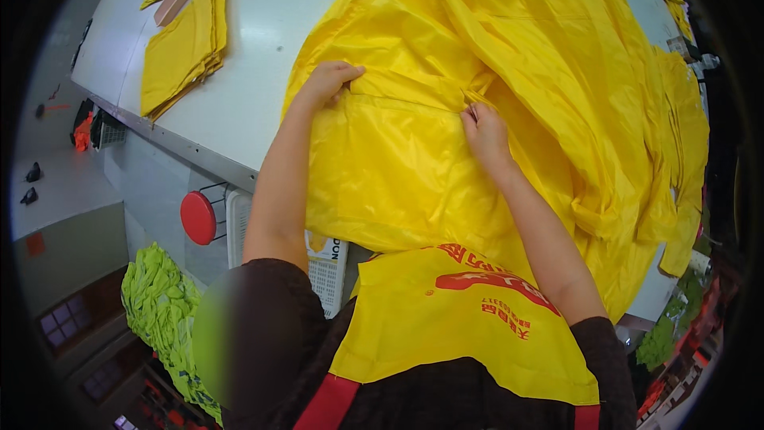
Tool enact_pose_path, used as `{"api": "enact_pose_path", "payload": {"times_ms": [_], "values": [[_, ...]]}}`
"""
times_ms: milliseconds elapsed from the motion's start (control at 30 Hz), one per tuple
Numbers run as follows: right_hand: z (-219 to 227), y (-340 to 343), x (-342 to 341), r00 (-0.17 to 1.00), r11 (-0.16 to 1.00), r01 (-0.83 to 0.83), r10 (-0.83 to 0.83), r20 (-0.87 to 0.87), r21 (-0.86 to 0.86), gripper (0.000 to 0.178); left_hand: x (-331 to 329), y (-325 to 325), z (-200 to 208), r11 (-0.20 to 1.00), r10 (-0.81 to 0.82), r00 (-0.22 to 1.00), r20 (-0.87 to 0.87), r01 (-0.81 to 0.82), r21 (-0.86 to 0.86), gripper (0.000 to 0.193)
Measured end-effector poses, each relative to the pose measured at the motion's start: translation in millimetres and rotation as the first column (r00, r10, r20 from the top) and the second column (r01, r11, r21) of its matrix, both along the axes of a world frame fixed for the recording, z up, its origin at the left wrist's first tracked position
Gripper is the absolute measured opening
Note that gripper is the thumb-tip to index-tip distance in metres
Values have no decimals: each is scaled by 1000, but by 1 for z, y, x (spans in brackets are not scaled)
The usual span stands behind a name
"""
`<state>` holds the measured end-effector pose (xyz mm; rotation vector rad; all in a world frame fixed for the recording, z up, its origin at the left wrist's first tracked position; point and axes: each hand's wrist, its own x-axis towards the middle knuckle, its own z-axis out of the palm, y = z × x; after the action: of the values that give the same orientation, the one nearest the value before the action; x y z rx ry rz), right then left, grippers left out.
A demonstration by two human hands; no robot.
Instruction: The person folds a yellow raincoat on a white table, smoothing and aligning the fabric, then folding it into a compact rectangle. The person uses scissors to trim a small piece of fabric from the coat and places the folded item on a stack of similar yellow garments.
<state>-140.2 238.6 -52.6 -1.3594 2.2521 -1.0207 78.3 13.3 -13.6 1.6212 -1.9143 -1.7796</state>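
A large sheet of shiny yellow fabric (398, 167) spreads over the table and drapes down its near edge toward me. My left hand (329, 84) is closed on the cloth at the left, thumb pointing right along a folded band. Farther right, my right hand (485, 129) pinches the same band, its fingertips partly hidden in the creases. Between the two hands the band runs nearly straight. Beyond and to the right of my right hand, the cloth lies bunched in loose folds.
A stack of folded yellow cloth (185, 52) lies on the white table (255, 40) at the far left, beside a small pinkish block (173, 3). Below the table edge are a red round stool (198, 217), a white plastic crate (325, 283) and a lime-green fabric heap (163, 310).
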Motion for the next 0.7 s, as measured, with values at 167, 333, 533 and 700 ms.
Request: {"api": "enact_pose_path", "payload": {"times_ms": [167, 333, 533, 700], "values": [[17, 15, -7, 958, 999, -48, 44, 284, 5, 14, -2, 14, -9, 983, 79, 997, 2, -77, -165, 34], [16, 20, 1, 966, 965, -234, 244, 84, -116, 14, -13, 37, -12, 853, 114, 983, 145, -22, -521, 27], [13, 12, -7, 958, 957, -287, 285, 38, 50, 17, -41, 93, -26, 365, 241, 966, -90, -176, -914, 24], [10, 14, -19, 904, 952, -300, 261, 338, 66, 19, -67, 144, -36, 549, -445, 861, -245, 47, -834, 15]]}}
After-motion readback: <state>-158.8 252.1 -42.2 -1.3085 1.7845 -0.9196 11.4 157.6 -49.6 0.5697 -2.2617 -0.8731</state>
